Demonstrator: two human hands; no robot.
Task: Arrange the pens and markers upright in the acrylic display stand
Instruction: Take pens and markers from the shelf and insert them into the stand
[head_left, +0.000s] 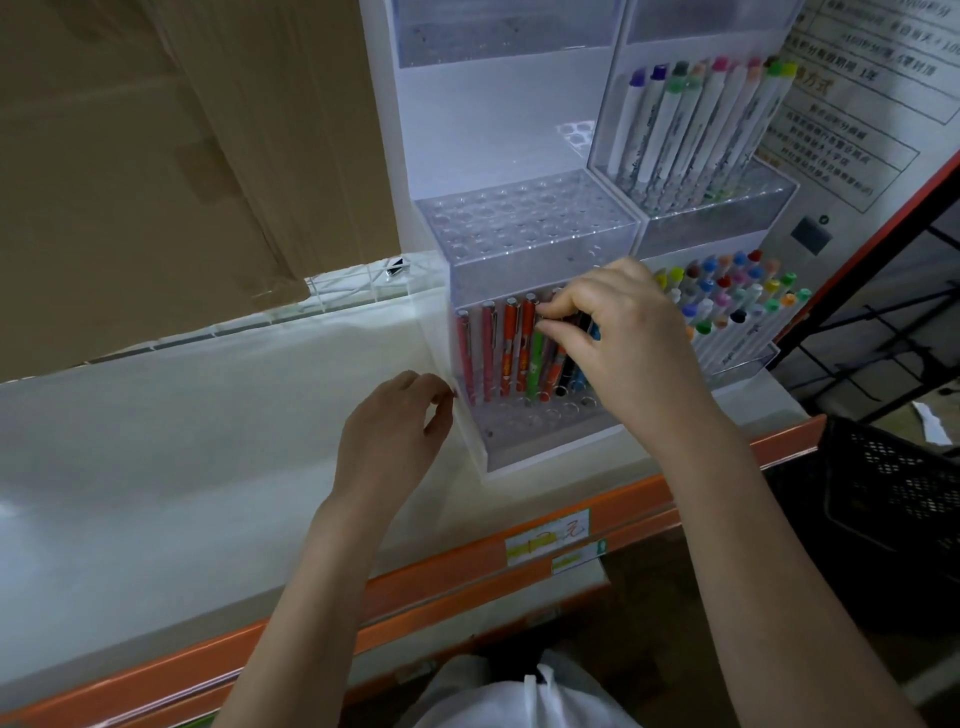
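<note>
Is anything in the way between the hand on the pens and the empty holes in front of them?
Nothing visible blocks it. The right hand pinches the pens in the bottom tier, and the empty holes lie open just in front.

white shelf surface (156, 441), translucent sheen, orange metal front rail (519, 540) with pale price labels (548, 535). brown cardboard boxes (156, 156) stacked behind at left. printed notice board (862, 124) at right (text too small to read). black wire rack (883, 332) and black perforated basket (893, 499) at far right. light dim, cool.
</note>
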